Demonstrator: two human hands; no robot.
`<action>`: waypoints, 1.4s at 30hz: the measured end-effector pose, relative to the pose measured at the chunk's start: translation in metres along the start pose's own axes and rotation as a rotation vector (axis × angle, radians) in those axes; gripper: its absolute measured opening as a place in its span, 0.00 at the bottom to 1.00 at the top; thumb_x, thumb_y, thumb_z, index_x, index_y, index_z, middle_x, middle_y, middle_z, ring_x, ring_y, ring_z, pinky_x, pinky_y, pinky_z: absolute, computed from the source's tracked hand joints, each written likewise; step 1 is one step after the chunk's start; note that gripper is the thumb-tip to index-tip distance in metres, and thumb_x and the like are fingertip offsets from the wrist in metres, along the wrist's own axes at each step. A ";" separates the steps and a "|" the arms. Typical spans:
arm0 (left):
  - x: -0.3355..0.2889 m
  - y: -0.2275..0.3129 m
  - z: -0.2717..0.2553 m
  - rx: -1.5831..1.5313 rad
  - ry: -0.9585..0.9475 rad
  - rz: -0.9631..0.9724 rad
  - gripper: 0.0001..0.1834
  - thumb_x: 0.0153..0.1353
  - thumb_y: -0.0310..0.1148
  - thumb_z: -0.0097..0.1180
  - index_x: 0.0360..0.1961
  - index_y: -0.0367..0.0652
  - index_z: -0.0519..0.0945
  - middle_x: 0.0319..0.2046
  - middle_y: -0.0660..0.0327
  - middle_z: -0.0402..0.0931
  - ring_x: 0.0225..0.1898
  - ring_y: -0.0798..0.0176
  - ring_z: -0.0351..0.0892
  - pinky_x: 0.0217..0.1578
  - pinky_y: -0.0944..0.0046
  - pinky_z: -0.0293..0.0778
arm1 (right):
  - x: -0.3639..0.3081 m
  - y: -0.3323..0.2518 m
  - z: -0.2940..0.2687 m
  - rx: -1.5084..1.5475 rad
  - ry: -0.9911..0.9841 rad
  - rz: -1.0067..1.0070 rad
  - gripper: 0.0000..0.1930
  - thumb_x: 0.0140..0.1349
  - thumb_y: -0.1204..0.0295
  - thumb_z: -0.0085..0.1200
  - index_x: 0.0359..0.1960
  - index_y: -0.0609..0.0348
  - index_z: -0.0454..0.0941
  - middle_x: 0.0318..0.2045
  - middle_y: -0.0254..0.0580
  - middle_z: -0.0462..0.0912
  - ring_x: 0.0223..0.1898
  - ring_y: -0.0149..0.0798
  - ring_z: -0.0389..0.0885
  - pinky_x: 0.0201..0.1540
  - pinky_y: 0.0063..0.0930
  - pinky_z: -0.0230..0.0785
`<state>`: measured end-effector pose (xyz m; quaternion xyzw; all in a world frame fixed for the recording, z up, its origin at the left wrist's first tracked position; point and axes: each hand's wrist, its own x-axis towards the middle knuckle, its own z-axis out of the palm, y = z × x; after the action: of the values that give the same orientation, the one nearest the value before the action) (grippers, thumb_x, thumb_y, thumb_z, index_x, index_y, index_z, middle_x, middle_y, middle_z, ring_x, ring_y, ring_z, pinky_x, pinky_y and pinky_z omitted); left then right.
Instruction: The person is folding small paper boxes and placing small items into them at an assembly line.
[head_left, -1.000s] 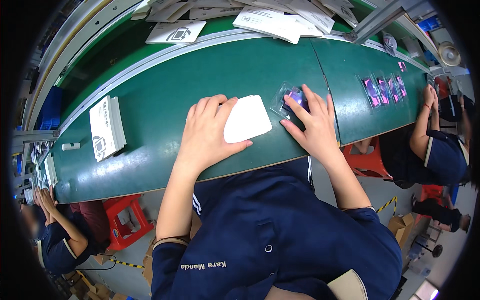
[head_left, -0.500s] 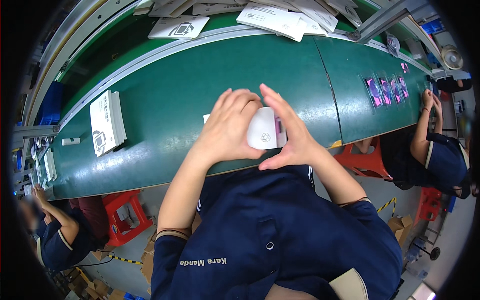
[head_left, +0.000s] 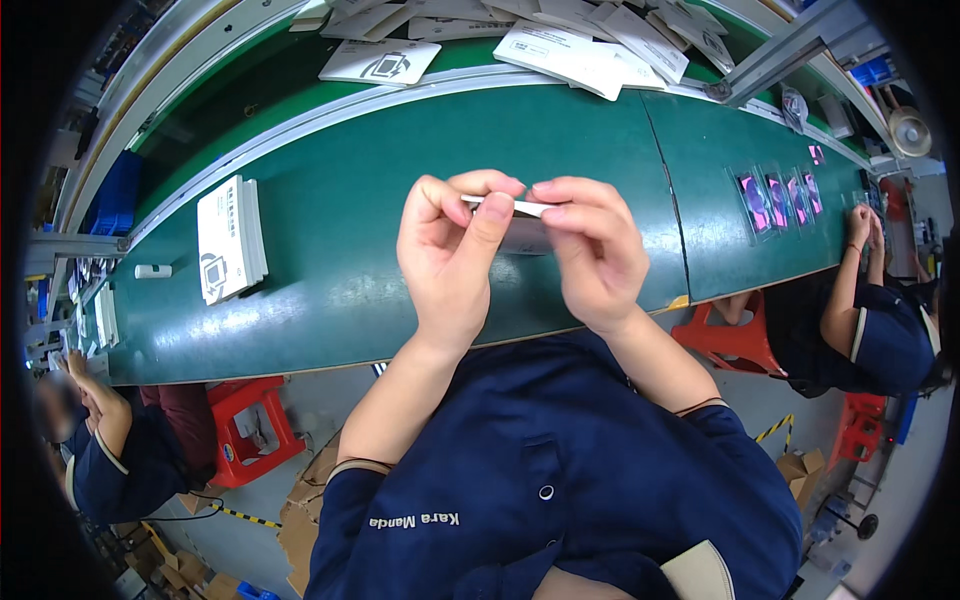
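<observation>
A thin white box [head_left: 529, 208] is raised above the green table in front of me, seen nearly edge-on. My left hand [head_left: 447, 262] pinches its left part, thumb against the near edge and fingers curled behind. At its right end, the fingers of my right hand [head_left: 602, 252] are closed on it. Because of the tilt, its broad faces are mostly hidden, and what is inside cannot be made out.
Left on the green table [head_left: 360, 240] lies a stack of white printed boxes [head_left: 229, 240], with a small white cylinder [head_left: 153, 271] beyond. More flat white boxes [head_left: 560, 58] pile along the far shelf. Clear packets with pink-purple pieces [head_left: 776, 200] lie right. Co-workers sit on both sides.
Both hands have turned the white box from face-up to nearly edge-on and raised it. My right hand has gone from spread around its end to pinching it. The pink piece at its end no longer shows.
</observation>
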<state>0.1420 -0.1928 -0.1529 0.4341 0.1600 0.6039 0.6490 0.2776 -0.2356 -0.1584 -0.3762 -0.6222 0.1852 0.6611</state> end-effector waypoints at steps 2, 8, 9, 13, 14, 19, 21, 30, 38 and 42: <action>0.004 -0.002 -0.004 0.024 -0.106 0.021 0.16 0.65 0.19 0.53 0.44 0.44 0.59 0.49 0.48 0.74 0.47 0.64 0.75 0.51 0.63 0.72 | -0.002 -0.002 0.010 0.014 0.070 -0.055 0.06 0.65 0.79 0.54 0.42 0.64 0.78 0.49 0.53 0.78 0.50 0.40 0.79 0.51 0.32 0.71; -0.013 -0.005 0.004 0.081 0.022 0.132 0.14 0.65 0.20 0.54 0.46 0.44 0.63 0.40 0.51 0.76 0.45 0.61 0.77 0.50 0.61 0.71 | -0.003 -0.018 0.013 0.420 0.156 0.318 0.16 0.70 0.79 0.48 0.56 0.65 0.62 0.45 0.48 0.79 0.46 0.33 0.80 0.51 0.26 0.74; -0.013 -0.005 0.004 0.086 0.024 0.144 0.14 0.65 0.20 0.54 0.45 0.43 0.64 0.40 0.53 0.74 0.44 0.62 0.77 0.48 0.64 0.73 | -0.002 -0.018 0.016 0.490 0.199 0.315 0.13 0.70 0.79 0.48 0.53 0.64 0.62 0.43 0.49 0.80 0.45 0.32 0.80 0.50 0.26 0.74; -0.006 -0.012 0.000 0.182 -0.013 0.248 0.10 0.66 0.23 0.55 0.43 0.40 0.66 0.41 0.53 0.74 0.40 0.64 0.77 0.43 0.66 0.75 | 0.000 -0.011 0.020 0.563 0.261 0.295 0.08 0.70 0.78 0.49 0.45 0.61 0.63 0.41 0.50 0.81 0.42 0.33 0.81 0.49 0.27 0.75; -0.004 -0.015 -0.002 0.202 -0.022 0.277 0.09 0.67 0.25 0.55 0.42 0.40 0.67 0.41 0.53 0.74 0.41 0.64 0.77 0.42 0.66 0.75 | -0.001 -0.006 0.020 0.580 0.288 0.267 0.10 0.68 0.78 0.52 0.45 0.60 0.63 0.39 0.51 0.81 0.42 0.34 0.81 0.48 0.28 0.75; 0.001 -0.016 -0.031 0.641 -0.154 0.556 0.10 0.68 0.30 0.56 0.45 0.38 0.70 0.45 0.49 0.74 0.42 0.59 0.78 0.43 0.63 0.75 | -0.024 0.032 0.004 -0.122 0.046 -0.126 0.20 0.61 0.81 0.60 0.48 0.57 0.61 0.39 0.53 0.80 0.39 0.42 0.82 0.43 0.33 0.75; 0.000 -0.011 -0.040 0.846 -0.103 0.488 0.22 0.73 0.36 0.48 0.62 0.38 0.65 0.55 0.49 0.70 0.54 0.57 0.74 0.53 0.59 0.73 | -0.026 0.034 0.005 -0.263 0.045 -0.219 0.24 0.55 0.80 0.66 0.47 0.56 0.63 0.41 0.53 0.81 0.37 0.46 0.82 0.41 0.36 0.74; 0.010 0.099 -0.113 0.939 0.395 0.251 0.33 0.62 0.18 0.55 0.68 0.34 0.60 0.61 0.48 0.69 0.53 0.61 0.77 0.52 0.64 0.76 | 0.005 0.065 -0.007 -0.778 -0.735 -0.121 0.33 0.58 0.55 0.59 0.63 0.53 0.66 0.69 0.48 0.60 0.73 0.55 0.51 0.70 0.64 0.43; 0.026 0.160 -0.254 2.152 0.506 0.300 0.24 0.55 0.33 0.68 0.53 0.39 0.80 0.52 0.48 0.75 0.50 0.50 0.77 0.50 0.53 0.73 | 0.039 0.121 -0.084 -1.341 -0.371 0.224 0.37 0.65 0.42 0.46 0.71 0.48 0.59 0.72 0.54 0.55 0.71 0.72 0.47 0.71 0.65 0.33; 0.014 0.096 -0.133 1.756 0.223 0.484 0.18 0.52 0.29 0.68 0.46 0.41 0.82 0.53 0.50 0.75 0.58 0.48 0.71 0.60 0.51 0.64 | -0.006 0.051 -0.053 -1.211 -0.564 0.183 0.36 0.63 0.44 0.49 0.69 0.47 0.62 0.71 0.53 0.55 0.70 0.71 0.49 0.71 0.63 0.39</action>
<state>-0.0146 -0.1405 -0.1519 0.7322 0.5280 0.4233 -0.0774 0.3393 -0.2206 -0.1968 -0.6689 -0.7306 -0.0499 0.1274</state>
